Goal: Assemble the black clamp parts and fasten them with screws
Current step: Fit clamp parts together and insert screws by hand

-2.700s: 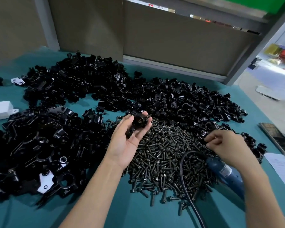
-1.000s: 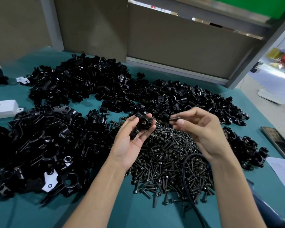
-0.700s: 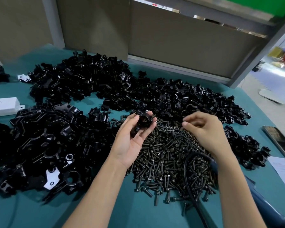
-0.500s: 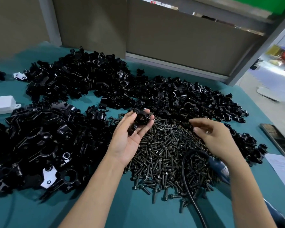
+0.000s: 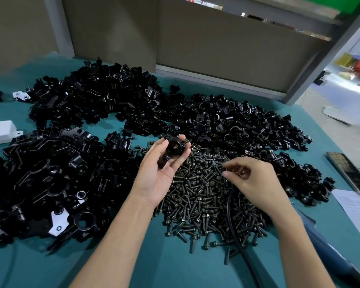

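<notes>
Bare left hand, bare right hand, bare forearms, slim fingers

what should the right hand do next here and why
Probably the right hand should pinch one screw out of the screw pile and lift it to the black clamp. The left hand holds that clamp up at its fingertips, while the right hand's fingertips are down among the screws; whether they already pinch one is unclear.

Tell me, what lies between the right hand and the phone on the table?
In the head view, a pile of black clamp parts lies between the right hand and the phone.
</notes>
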